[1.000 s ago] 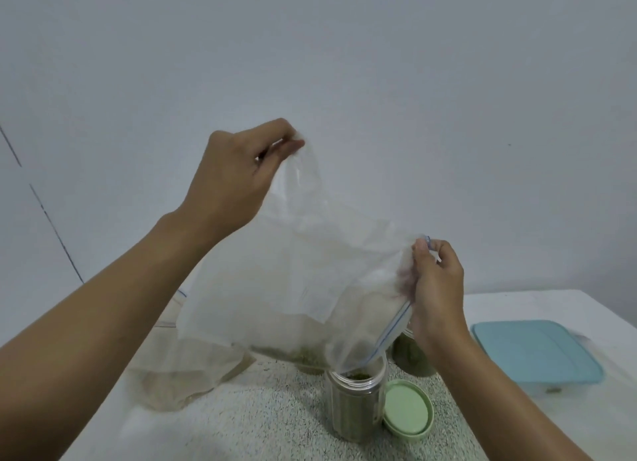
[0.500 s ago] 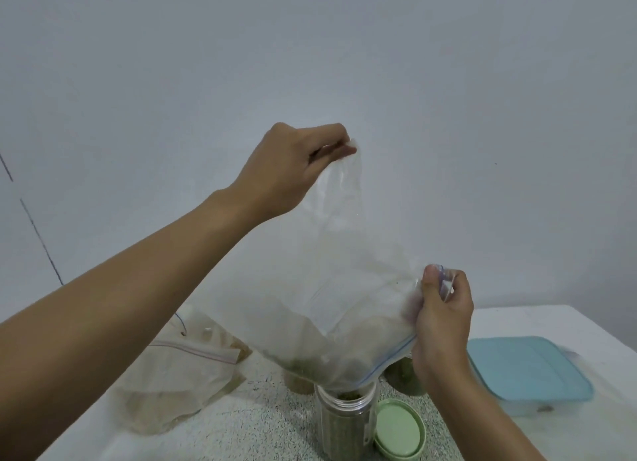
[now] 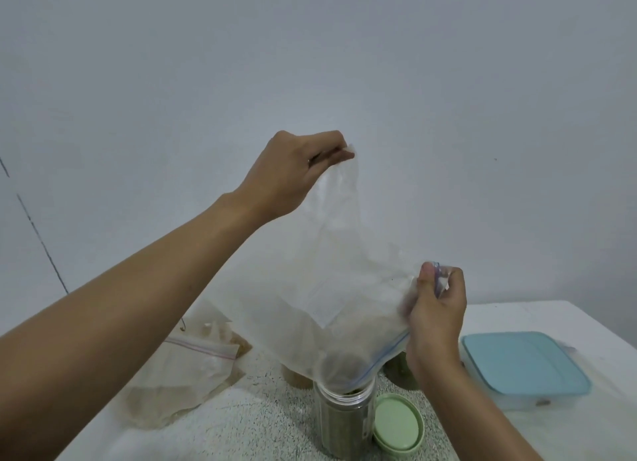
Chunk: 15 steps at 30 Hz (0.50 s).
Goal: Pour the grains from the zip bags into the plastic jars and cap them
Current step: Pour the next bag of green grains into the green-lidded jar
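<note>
While it hangs upended over the jar [image 3: 341, 422], the bag [image 3: 344, 305] has its zip mouth turned down, with the lowest corner of that mouth dipped into the jar's neck. A few dark grains show in that low corner; the rest of the film looks empty and dusty.

The left hand [image 3: 293, 174] pinches the bag's bottom corner between thumb and fingers and holds it high. The right hand [image 3: 436, 309] grips the bunched end of the zip strip at the right, lower down and above the jar.

The bag is thin, soft and now very light, so it will sag, fold and trap grains in its creases. I judge the best holds are the ones in use: the bottom corner for lift, and the stiffer zip strip for steering the mouth. The film is slick, so a firm pinch is safer than a flat hold, and a light shake would probably loosen the last grains.

The jar stands at the near edge of the speckled counter [image 3: 262, 426] and is filled high with greenish grain. It looks rigid but narrow, and could tip if the bag drags on it.

A green lid [image 3: 398, 422] lies just right of the jar, ready for capping. Two more jars [image 3: 400, 367] stand behind, mostly hidden. Limp bags [image 3: 186, 374] lie at the left, and a blue-lidded box [image 3: 524, 364] sits at the right.
</note>
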{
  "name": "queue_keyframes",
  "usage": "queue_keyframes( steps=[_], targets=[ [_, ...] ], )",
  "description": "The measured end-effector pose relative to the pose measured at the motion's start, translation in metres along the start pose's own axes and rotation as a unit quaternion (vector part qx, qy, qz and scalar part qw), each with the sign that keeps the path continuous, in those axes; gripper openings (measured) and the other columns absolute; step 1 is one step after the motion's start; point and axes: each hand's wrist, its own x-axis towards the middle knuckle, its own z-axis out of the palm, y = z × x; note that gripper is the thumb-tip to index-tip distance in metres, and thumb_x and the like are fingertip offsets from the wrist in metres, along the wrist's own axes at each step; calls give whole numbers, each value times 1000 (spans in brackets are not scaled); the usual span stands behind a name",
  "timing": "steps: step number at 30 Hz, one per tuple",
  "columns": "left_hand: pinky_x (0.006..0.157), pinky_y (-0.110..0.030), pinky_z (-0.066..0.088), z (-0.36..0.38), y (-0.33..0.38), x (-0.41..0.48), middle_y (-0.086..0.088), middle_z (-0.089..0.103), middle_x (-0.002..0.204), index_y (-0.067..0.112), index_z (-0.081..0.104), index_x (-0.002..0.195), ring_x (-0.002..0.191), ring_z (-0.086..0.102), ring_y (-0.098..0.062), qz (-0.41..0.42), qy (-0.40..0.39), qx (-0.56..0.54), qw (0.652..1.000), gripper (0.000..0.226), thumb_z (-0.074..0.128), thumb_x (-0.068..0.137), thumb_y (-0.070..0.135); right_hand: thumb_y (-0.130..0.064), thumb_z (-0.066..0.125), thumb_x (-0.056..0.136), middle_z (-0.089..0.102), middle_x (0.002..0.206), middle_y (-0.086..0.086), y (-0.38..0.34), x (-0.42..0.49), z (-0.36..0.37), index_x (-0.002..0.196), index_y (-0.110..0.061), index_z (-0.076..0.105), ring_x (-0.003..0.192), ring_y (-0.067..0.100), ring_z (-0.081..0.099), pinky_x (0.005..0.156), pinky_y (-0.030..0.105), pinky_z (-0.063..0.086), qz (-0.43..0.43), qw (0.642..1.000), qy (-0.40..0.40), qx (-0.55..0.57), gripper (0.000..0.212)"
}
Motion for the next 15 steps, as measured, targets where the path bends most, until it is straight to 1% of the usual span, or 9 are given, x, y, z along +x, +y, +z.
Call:
queue_keyframes(
  steps=[4,7,9,12,13,15],
  targets=[
    [54,-28,29,-3,1,-3,-7,41,54,8,68,91,53,31,-24,-5,32,-10,999,30,58,104,34,-30,52,105,54,78,-3,-1,-1,-1,85,-22,48,50,-7,47,47,8,39,0,1000,-8,-4,22],
    [53,-32,32,-4,7,-3,-6,40,52,9,68,91,51,33,-24,3,29,-11,1000,31,58,104,36,-26,53,105,53,76,-1,-2,-1,1,87,-18,49,47,-7,47,45,8,40,-3,1000,1,13,20],
    [53,-33,33,-4,11,4,-4,39,51,9,69,92,51,35,-27,14,37,-10,999,32,58,104,36,-26,54,105,55,72,-3,-2,2,5,91,-16,49,49,-5,49,45,9,40,-1,1000,5,13,18],
    [52,-32,33,2,19,1,0,38,53,10,70,92,52,32,-25,48,-5,10,999,38,55,102,43,-27,56,104,54,68,-3,6,2,3,94,-15,50,51,3,47,43,12,40,31,999,29,26,16],
    [53,-31,34,4,20,1,0,39,53,10,70,92,52,33,-25,61,-11,20,998,38,55,102,43,-27,55,104,53,67,-2,7,4,5,92,-16,50,49,3,45,43,13,40,31,999,22,22,17],
    [53,-33,37,11,15,-6,-1,43,54,12,70,92,53,35,-26,46,-16,8,999,37,55,102,44,-28,56,104,54,70,1,13,5,3,88,-19,48,47,3,45,42,15,40,36,999,27,13,20]
  ],
)
